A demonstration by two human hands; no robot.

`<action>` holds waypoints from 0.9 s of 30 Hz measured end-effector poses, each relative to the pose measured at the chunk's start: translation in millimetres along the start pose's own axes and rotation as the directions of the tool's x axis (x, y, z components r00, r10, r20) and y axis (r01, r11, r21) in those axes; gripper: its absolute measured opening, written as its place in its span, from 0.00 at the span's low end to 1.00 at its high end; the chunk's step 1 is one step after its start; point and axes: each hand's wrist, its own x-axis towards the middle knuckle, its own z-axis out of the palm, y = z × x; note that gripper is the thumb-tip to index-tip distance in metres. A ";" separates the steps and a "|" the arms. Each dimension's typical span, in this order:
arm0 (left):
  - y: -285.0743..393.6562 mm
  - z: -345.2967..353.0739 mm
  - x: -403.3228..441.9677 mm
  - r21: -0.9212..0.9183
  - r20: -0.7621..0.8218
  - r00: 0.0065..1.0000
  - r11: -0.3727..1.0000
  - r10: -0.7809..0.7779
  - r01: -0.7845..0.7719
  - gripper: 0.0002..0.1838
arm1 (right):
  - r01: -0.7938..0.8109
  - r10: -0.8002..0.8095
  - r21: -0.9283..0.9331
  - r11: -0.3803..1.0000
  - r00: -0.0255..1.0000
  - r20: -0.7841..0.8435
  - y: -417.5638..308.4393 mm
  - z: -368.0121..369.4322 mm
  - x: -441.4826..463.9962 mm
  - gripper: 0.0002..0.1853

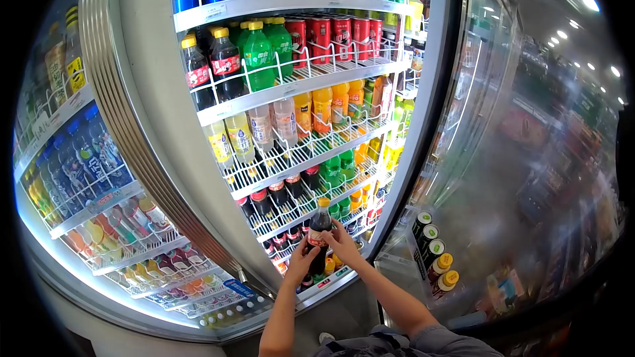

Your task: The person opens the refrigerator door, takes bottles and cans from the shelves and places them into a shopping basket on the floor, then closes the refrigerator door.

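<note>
A dark cola bottle (321, 221) with a yellow cap and a reddish label stands upright between my hands, in front of the lower shelves of the open drinks fridge. My left hand (301, 261) grips it low on its left side. Around its right side wraps my right hand (341, 243), near the label. Behind the bottle are green bottles (338, 166) and rows of dark cola bottles with red caps (276, 193). My fingers partly hide the bottle's lower half.
Wire-fronted shelves hold red cans (319, 39), green bottles (258, 59) and orange drinks (322, 106). The glass door (456, 106) stands open on the right, with several capped containers (442, 263) showing by its lower part. Another stocked fridge (89, 165) is at left.
</note>
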 end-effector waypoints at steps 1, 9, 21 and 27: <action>-4.3 1.0 -1.0 -0.002 0.015 1.000 1.000 -0.020 0.020 0.35 | 0.030 -0.030 0.004 1.000 1.000 0.010 16.4 -2.1 -5.3 0.34; -24.7 30.3 -19.5 -0.025 0.092 0.995 0.999 -0.042 0.045 0.34 | -0.031 0.024 0.162 0.986 0.999 0.042 28.1 -15.7 -59.4 0.31; -23.1 87.1 -94.8 -0.003 -0.022 0.999 0.999 0.032 -0.032 0.35 | -0.072 0.055 0.070 0.995 0.974 0.222 -10.0 -57.8 -118.3 0.30; -16.0 109.6 -139.6 0.032 -0.157 0.985 0.997 0.069 -0.065 0.36 | -0.016 -0.023 0.094 0.995 0.916 0.400 -35.1 -65.2 -139.6 0.28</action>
